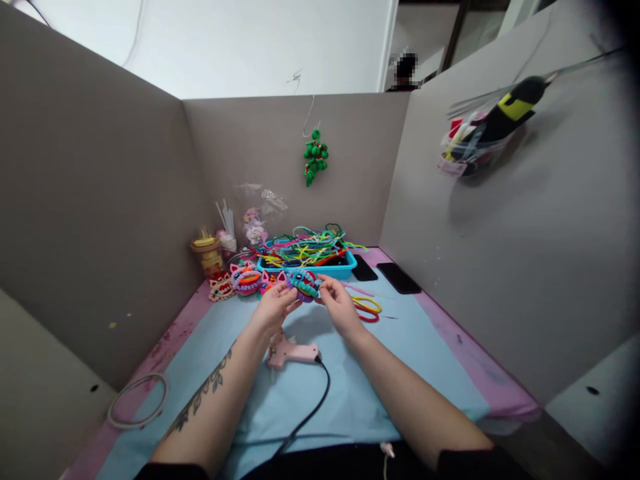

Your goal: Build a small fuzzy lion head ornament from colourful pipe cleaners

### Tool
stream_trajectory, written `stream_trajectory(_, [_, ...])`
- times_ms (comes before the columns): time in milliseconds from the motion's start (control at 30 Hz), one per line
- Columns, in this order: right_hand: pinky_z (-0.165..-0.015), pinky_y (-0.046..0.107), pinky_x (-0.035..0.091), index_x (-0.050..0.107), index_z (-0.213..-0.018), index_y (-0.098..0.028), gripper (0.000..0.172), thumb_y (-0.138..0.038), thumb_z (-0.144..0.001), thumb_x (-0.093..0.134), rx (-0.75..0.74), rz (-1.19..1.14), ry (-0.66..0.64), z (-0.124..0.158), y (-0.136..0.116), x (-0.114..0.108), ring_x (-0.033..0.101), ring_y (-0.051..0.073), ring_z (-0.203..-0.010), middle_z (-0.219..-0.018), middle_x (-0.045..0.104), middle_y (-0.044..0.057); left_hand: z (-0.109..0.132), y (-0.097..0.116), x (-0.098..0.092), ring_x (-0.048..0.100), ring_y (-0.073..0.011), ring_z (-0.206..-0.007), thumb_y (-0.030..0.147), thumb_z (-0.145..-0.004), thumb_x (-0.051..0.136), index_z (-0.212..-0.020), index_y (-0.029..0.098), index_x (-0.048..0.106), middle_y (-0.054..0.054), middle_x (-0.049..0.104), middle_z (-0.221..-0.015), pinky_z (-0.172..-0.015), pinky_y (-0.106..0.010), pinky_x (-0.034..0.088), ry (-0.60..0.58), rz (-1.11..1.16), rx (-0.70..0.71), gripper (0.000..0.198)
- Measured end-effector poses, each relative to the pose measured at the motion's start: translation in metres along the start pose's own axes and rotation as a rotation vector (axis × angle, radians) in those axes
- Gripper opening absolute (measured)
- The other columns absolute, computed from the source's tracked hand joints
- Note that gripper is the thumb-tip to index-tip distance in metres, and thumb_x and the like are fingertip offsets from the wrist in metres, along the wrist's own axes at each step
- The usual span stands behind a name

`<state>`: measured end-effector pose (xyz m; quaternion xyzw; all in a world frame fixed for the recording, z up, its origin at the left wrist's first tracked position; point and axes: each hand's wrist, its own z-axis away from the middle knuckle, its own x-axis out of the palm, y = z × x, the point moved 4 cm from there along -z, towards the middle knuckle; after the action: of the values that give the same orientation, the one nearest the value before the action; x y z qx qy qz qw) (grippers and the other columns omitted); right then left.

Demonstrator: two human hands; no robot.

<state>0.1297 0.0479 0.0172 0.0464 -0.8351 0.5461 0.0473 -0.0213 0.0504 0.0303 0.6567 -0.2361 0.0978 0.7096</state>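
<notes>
Between my two hands, above the table, is a teal and purple pipe-cleaner craft figure (303,283) with some red in it. My left hand (275,304) grips its left side, fingers bent round it. At its right edge my right hand (339,304) pinches it between thumb and fingers. Below my hands a pink hot glue gun (293,352) lies on the blue table cover, its black cord running toward me. Similar figures stand just left, among them a purple, pink and orange one (245,279) and a cream and red one (221,287).
Behind my hands a blue tray (345,271) overflows with coloured pipe cleaners. Two dark phones (399,277) lie right of it. Yellow and red loops (369,309) rest near my right hand. A white cable coil (137,401) lies front left. Grey partitions (295,133) enclose the table.
</notes>
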Motion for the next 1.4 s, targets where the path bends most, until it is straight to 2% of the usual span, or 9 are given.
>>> stream_trajectory(133, [-0.066, 0.032, 0.054, 0.05, -0.084, -0.021, 0.02, -0.04, -0.08, 0.051, -0.007, 0.017, 0.008, -0.002, -0.009, -0.006, 0.057, 0.018, -0.091, -0.129, 0.045, 0.008, 0.001, 0.005, -0.014, 0.065, -0.0135, -0.076, 0.011, -0.075, 0.063, -0.086, 0.014, 0.063, -0.005, 0.069, -0.083, -0.08, -0.029, 0.05, 0.094, 0.227, -0.072, 0.011])
stream_trajectory(233, [-0.068, 0.032, 0.05, 0.052, -0.082, -0.02, 0.013, -0.032, -0.082, 0.046, -0.095, 0.327, 0.065, -0.006, -0.01, -0.018, 0.056, 0.018, -0.086, -0.105, 0.057, 0.007, 0.003, 0.014, -0.025, 0.065, -0.0149, -0.079, 0.013, -0.083, 0.053, -0.089, 0.015, 0.063, -0.005, 0.069, -0.081, -0.087, -0.036, 0.049, 0.129, 0.389, -0.063, 0.012])
stream_trajectory(333, [-0.078, 0.033, 0.043, 0.056, -0.075, -0.018, 0.012, -0.018, -0.081, 0.045, -0.155, 0.823, -0.125, -0.005, 0.002, -0.014, 0.053, 0.019, -0.084, -0.083, 0.059, 0.005, 0.007, 0.029, -0.031, 0.064, -0.0186, -0.085, 0.017, -0.087, 0.045, -0.098, 0.017, 0.062, -0.005, 0.069, -0.084, -0.093, -0.048, 0.044, 0.072, 0.514, 0.033, 0.02])
stream_trajectory(500, [-0.08, 0.029, 0.037, 0.063, -0.08, -0.017, 0.018, -0.013, -0.083, 0.045, -0.052, 1.228, -0.42, 0.004, 0.032, 0.002, 0.052, 0.02, -0.089, -0.088, 0.061, 0.009, 0.015, 0.042, -0.032, 0.058, -0.0238, -0.105, 0.02, -0.089, 0.039, -0.108, 0.021, 0.06, -0.007, 0.069, -0.099, -0.099, -0.057, 0.035, 0.022, 0.589, 0.132, 0.029])
stream_trajectory(733, [-0.079, 0.029, 0.037, 0.067, -0.082, -0.018, 0.02, -0.01, -0.079, 0.048, -0.006, 1.217, -0.456, 0.004, 0.043, 0.002, 0.054, 0.021, -0.09, -0.089, 0.063, 0.009, 0.02, 0.041, -0.028, 0.049, -0.0247, -0.119, 0.027, -0.088, 0.041, -0.115, 0.024, 0.057, -0.007, 0.066, -0.11, -0.102, -0.057, 0.03, -0.016, 0.463, 0.185, 0.032])
stream_trajectory(900, [-0.083, 0.03, 0.038, 0.063, -0.1, -0.016, 0.023, -0.02, -0.085, 0.047, -0.093, 1.063, -0.36, 0.013, 0.019, 0.005, 0.053, 0.021, -0.095, -0.098, 0.062, 0.01, 0.023, 0.041, -0.026, 0.047, -0.0247, -0.121, 0.028, -0.086, 0.044, -0.111, 0.026, 0.059, -0.005, 0.065, -0.112, -0.102, -0.055, 0.032, -0.03, 0.447, 0.217, 0.029])
stream_trajectory(1000, [-0.075, 0.029, 0.04, 0.056, -0.111, -0.019, 0.035, -0.037, -0.082, 0.054, -0.128, 0.963, -0.513, 0.032, 0.005, 0.021, 0.055, 0.02, -0.088, -0.096, 0.062, 0.007, 0.023, 0.04, -0.028, 0.047, -0.0243, -0.121, 0.029, -0.086, 0.046, -0.108, 0.027, 0.061, -0.004, 0.066, -0.11, -0.102, -0.054, 0.033, -0.017, 0.474, 0.241, 0.026])
stream_trajectory(1167, [-0.069, 0.031, 0.04, 0.052, -0.114, -0.019, 0.074, -0.059, -0.055, 0.071, -0.158, 1.091, -0.743, 0.06, 0.002, 0.044, 0.056, 0.028, -0.091, -0.102, 0.061, 0.011, 0.024, 0.039, -0.03, 0.05, -0.0221, -0.117, 0.029, -0.084, 0.052, -0.105, 0.027, 0.062, -0.003, 0.068, -0.103, -0.102, -0.051, 0.034, 0.047, 0.505, 0.304, 0.023])
stream_trajectory(1400, [-0.063, 0.027, 0.037, 0.057, -0.106, -0.02, 0.05, -0.051, -0.067, 0.065, -0.095, 1.083, -0.762, 0.064, 0.006, 0.045, 0.06, 0.024, -0.079, -0.089, 0.065, 0.008, 0.024, 0.042, -0.032, 0.058, -0.0166, -0.108, 0.011, -0.086, 0.045, -0.106, 0.028, 0.062, 0.0, 0.071, -0.097, -0.103, -0.045, 0.037, 0.106, 0.515, 0.31, 0.032])
